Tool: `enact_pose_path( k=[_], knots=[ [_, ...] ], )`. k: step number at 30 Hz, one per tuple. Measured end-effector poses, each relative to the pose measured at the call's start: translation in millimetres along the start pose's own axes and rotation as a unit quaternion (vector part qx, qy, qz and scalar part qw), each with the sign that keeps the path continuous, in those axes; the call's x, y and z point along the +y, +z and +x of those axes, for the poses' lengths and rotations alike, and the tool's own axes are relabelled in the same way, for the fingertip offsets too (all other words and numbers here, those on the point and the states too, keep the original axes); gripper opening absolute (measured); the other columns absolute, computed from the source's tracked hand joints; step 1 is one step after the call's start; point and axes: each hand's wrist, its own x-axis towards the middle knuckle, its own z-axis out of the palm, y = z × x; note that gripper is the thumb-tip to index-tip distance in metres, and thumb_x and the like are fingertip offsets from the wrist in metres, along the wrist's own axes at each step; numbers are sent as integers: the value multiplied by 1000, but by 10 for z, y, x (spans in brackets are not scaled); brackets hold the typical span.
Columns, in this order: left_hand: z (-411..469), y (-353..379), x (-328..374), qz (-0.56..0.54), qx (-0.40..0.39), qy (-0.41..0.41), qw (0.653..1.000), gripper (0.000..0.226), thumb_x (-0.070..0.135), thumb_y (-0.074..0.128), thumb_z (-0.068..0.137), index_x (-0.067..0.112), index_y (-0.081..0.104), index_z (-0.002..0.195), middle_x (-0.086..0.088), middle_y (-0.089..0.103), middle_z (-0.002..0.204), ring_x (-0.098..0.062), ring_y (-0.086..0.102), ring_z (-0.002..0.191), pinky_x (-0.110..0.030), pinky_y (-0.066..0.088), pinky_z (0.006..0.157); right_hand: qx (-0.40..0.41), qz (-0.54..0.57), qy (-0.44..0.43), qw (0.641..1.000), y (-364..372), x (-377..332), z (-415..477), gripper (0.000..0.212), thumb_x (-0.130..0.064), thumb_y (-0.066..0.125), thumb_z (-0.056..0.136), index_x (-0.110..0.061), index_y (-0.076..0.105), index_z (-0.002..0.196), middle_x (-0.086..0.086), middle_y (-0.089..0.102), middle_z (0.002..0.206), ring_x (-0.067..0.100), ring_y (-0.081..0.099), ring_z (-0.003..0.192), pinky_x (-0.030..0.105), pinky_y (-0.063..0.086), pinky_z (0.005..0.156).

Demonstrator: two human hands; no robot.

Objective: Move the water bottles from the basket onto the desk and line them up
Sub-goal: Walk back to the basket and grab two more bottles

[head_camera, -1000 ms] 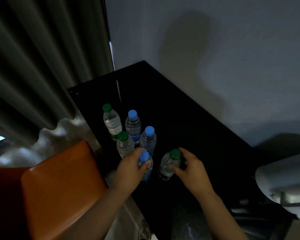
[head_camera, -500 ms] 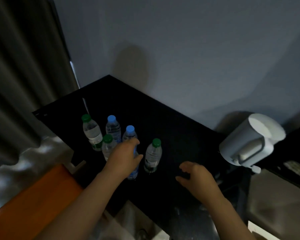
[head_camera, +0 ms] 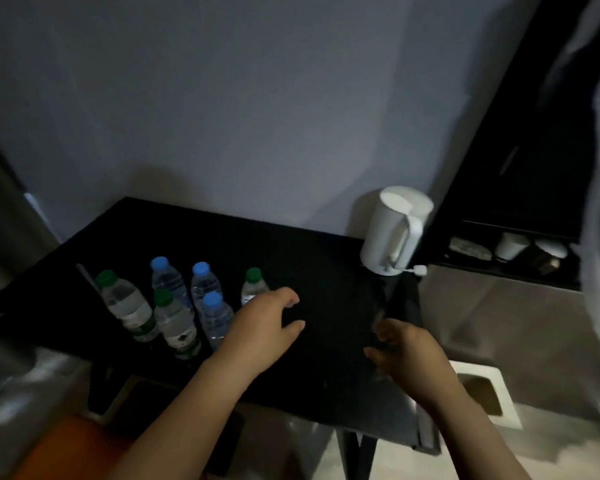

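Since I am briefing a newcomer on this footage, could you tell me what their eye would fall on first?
Six water bottles, three blue-capped and three green-capped, stand clustered on the left part of the black desk. A white kettle sits at the desk's far right corner. The left hand and right hand hover over the desk, holding nothing.

Six water bottles [head_camera: 174,323] stand upright on the left part of the desk [head_camera: 326,271]: four in a far row, two nearer, just before it. The left hand [head_camera: 260,327] is just right of the near pair, before the rightmost bottle [head_camera: 253,292]. The right hand [head_camera: 409,355] is over the desk's near right edge. A kettle [head_camera: 392,233] stands on the far right corner. Right of the desk a shelf [head_camera: 499,268] holds cups [head_camera: 510,245]; a box [head_camera: 482,393] lies on the floor below.
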Motion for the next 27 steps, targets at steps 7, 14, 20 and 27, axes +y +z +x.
enact_pose_path(
  k=[7, 14, 20, 27],
  knots=[
    [108, 482, 821, -7, -100, 113, 989, 35, 35, 64, 85, 29, 55, 118, 10, 59, 118, -6, 55, 109, -22, 46, 91, 102, 6, 131, 986, -581, 532, -718, 28, -30, 75, 78, -17, 68, 102, 1, 72, 95, 18, 67, 90, 37, 53, 78],
    [79, 1182, 1904, 1, -191, 258, 947, 36, 34, 64, 85, 27, 56, 119, 9, 61, 120, -8, 56, 113, -24, 45, 93, 195, -14, 257, 946, -1085, 1229, -1633, 31, -33, 75, 76, -22, 67, 104, -7, 70, 97, 12, 65, 95, 25, 48, 75],
    [-119, 1767, 2886, 13, -232, 351, 907, 30, 35, 63, 84, 28, 57, 112, 9, 63, 114, -12, 58, 108, -25, 44, 84, 185, -57, 328, 925, -1389, 1835, -2378, 39, -39, 67, 82, -24, 60, 117, -7, 65, 111, 9, 59, 106, 26, 46, 88],
    [-423, 2338, 3748, 13, -263, 421, 868, 33, 34, 61, 85, 25, 56, 117, 6, 62, 118, -14, 56, 112, -27, 44, 89, 185, -72, 396, 896, -1648, 2390, -3046, 39, -41, 62, 85, -27, 56, 121, -10, 62, 116, 7, 57, 109, 25, 45, 89]
  ],
)
